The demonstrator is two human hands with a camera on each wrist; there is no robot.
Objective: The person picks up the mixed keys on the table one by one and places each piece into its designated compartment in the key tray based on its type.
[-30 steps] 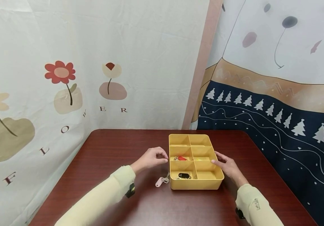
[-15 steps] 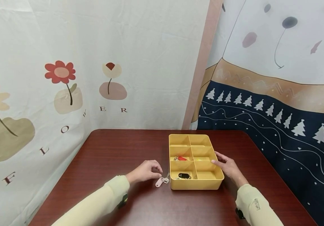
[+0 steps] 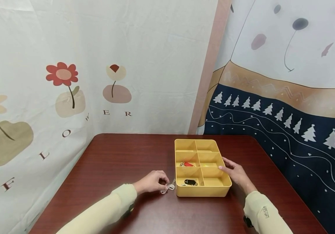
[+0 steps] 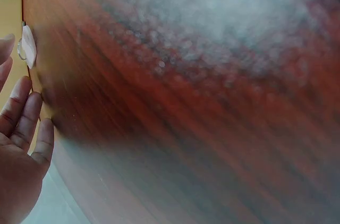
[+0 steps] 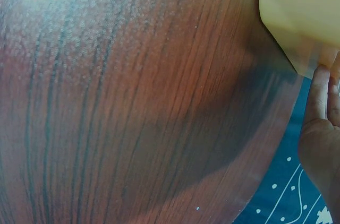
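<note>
A yellow divided storage box (image 3: 204, 191) stands on the table. My right hand (image 3: 237, 172) holds its right side, with the thumb over the rim and the fingers along the outer wall; in the right wrist view, fingers (image 5: 319, 94) lie against the box's wall (image 5: 303, 6). Left of the box lies a key with a pale pink key tag (image 4: 30, 47). My left hand (image 3: 153, 181) is down at this tag, its fingertips partly covering it in the head view. In the left wrist view the outer fingers (image 4: 29, 120) are loosely extended and a small gap shows beside the tag.
Inside the box, a black key tag (image 3: 190, 182) lies in the front left compartment and a red one (image 3: 188, 164) in the middle left. Something yellow (image 3: 206, 165) shows in the middle right. The reddish-brown table (image 3: 132, 149) has printed curtains behind it.
My left hand has come down and back from beside the box's left wall to the pink key tag, and the fingertips now overlap it. My right hand and the box have stayed put.
</note>
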